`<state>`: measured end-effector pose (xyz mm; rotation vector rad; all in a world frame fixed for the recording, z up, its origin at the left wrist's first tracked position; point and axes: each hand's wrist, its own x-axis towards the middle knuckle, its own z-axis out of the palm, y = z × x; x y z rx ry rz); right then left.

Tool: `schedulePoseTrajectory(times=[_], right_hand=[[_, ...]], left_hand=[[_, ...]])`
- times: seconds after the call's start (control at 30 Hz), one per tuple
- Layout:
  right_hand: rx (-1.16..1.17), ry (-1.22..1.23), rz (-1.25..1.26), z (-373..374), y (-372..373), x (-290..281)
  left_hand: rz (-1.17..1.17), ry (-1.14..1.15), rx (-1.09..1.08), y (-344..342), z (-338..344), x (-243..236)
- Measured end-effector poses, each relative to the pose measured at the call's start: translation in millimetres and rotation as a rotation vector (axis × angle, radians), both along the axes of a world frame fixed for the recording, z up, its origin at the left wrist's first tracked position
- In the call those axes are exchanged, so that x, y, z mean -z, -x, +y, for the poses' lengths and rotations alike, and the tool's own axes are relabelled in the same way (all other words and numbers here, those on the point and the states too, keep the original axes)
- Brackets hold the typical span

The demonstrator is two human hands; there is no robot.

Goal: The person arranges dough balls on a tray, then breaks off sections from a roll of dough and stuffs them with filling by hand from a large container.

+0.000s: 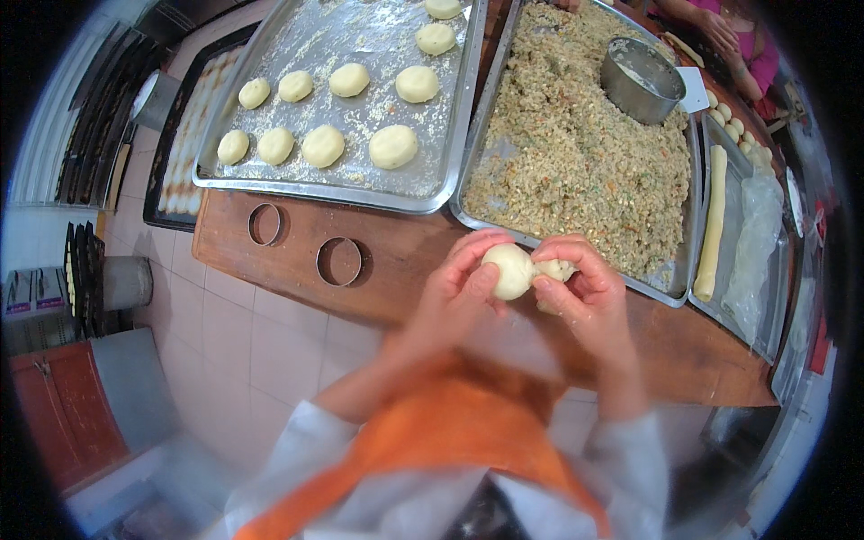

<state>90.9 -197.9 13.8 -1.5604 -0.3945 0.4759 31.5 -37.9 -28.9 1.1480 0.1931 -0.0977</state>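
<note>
My left hand (457,286) is closed around a smooth, pale dough ball (509,273) just over the wooden table's near edge. At the ball's right side, my right hand (589,292) pinches a smaller, rough lump of dough (556,270) between thumb and fingers. The ball and the lump meet, but fingers partly hide whether they are one piece. Just beyond both hands lies a metal tray (463,200) spread with crumbly, speckled filling (576,153).
A floury tray (360,187) at far left carries several flattened dough rounds (393,147). Two metal rings (339,262) lie on the wooden table (396,247). A metal bowl (643,81) rests in the filling. Right, another tray holds a dough rope (713,225) and plastic bag (754,243). Another person's hand (717,31) shows beyond.
</note>
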Motion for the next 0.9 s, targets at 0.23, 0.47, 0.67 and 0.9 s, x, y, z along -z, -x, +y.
schedulePoseTrajectory(times=[0.23, 0.47, 0.67, 0.9], right_hand=[[-0.098, 0.341, -0.62, 3.4, 3.3, -16.2], [-0.068, 0.284, -0.756, 2.5, 5.5, -11.0], [-0.086, 0.256, -0.785, 5.5, 10.7, -9.5], [0.231, -0.164, -0.71, 2.6, 18.8, -22.9]], left_hand=[[0.161, 0.087, -0.024, -5.7, 9.1, -10.2], [0.237, 0.023, 0.09, -4.2, 11.4, -12.9], [0.066, -0.106, 0.11, 2.9, 4.0, -10.3], [-0.016, -0.389, 0.037, -0.1, 11.5, 4.4]])
